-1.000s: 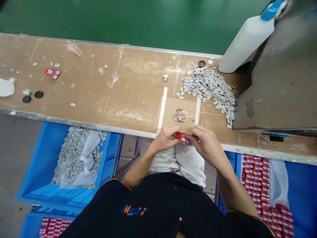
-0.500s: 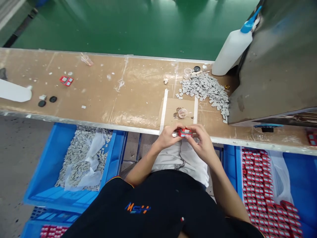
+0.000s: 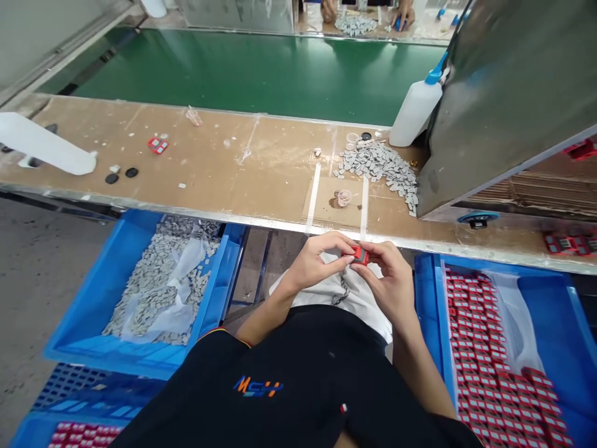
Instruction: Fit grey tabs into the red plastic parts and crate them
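Left hand (image 3: 317,261), right hand (image 3: 389,283) — both pinching red part (image 3: 359,254) above lap (image 3: 347,298)

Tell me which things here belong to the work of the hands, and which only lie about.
Work: left hand, right hand, small red piece between them; probably the heaped grey pieces and the red pieces in the right blue crate.
Lying about: white bottle, black discs.

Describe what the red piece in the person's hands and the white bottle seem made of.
The red piece looks like glossy plastic, from its even sheen, though partly hidden. The white bottle looks like matte plastic, milky and slightly translucent.
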The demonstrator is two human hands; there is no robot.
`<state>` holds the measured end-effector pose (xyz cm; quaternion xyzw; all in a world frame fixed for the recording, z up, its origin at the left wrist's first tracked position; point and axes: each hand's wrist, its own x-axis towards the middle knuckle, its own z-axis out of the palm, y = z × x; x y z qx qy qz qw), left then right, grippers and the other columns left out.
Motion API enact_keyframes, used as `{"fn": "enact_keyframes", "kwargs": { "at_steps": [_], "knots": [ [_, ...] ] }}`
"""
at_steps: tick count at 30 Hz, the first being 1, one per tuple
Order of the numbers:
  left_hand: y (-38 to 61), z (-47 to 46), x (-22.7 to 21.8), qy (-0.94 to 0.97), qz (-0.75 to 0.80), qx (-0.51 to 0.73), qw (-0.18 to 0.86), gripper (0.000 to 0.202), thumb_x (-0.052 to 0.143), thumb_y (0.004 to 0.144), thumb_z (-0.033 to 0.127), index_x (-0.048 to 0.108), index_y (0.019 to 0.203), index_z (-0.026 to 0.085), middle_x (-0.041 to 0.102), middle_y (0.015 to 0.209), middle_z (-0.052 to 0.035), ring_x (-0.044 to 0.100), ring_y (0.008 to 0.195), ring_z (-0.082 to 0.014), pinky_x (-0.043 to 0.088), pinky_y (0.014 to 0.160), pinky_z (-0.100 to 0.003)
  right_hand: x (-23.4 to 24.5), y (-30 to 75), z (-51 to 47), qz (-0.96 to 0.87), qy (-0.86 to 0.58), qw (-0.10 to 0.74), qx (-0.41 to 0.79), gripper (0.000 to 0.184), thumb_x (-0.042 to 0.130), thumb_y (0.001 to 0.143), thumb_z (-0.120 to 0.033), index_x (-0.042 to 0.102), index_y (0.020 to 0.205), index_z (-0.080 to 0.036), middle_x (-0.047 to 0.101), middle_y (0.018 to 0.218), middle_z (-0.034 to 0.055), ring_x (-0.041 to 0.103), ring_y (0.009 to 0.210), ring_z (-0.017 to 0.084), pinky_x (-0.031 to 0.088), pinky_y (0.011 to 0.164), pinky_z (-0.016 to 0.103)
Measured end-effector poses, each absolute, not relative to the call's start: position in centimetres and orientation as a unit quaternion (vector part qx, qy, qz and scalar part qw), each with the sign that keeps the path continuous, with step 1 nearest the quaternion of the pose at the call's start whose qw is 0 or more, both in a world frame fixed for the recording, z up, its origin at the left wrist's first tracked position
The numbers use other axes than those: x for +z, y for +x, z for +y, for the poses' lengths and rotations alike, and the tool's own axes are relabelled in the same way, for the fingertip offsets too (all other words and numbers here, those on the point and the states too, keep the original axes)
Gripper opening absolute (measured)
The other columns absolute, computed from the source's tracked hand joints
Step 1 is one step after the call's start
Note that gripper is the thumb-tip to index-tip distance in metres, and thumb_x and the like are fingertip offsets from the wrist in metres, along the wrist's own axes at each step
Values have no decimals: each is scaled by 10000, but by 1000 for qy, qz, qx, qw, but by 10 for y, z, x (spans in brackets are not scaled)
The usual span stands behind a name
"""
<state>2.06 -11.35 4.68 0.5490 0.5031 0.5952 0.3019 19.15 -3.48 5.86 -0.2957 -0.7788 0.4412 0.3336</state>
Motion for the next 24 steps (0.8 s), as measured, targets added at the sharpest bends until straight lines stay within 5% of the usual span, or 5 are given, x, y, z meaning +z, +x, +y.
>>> {"fn": "enact_keyframes", "kwargs": {
  "at_steps": [11, 16, 19, 24],
  "knots": [
    [34, -119, 53, 548, 480, 598, 335, 124, 732, 842, 256, 690, 763, 169, 734, 935, -75, 696, 890, -186, 549, 834, -338, 71, 208, -57, -835, -282, 354, 314, 162, 661, 938, -291, 680, 1096, -263, 636, 872, 39, 625, 782, 209, 568, 717, 362],
    [42, -115, 45, 536, 495, 594, 339, 76, 712, 875, 235, 707, 911, 169, 734, 1048, -91, 692, 994, -190, 543, 913, -327, 46, 204, -51, -744, -290, 401, 449, 200, 725, 887, -319, 670, 1071, -262, 626, 908, 32, 645, 848, 205, 571, 767, 358],
    [47, -110, 41, 520, 505, 584, 365, 259, 696, 906, 262, 676, 1147, 170, 716, 1148, -109, 691, 1028, -189, 550, 912, -303, 25, 200, -53, -630, -314, 443, 555, 255, 734, 876, -347, 638, 1097, -264, 645, 992, 37, 675, 924, 205, 577, 840, 370],
    [40, -96, 36, 597, 524, 517, 318, 317, 731, 899, 344, 704, 1147, 148, 730, 1042, -97, 683, 913, -186, 553, 849, -311, 16, 205, -48, -632, -332, 437, 547, 175, 688, 913, -323, 662, 1081, -283, 680, 1069, 47, 667, 1053, 221, 559, 904, 394]
  ]
}}
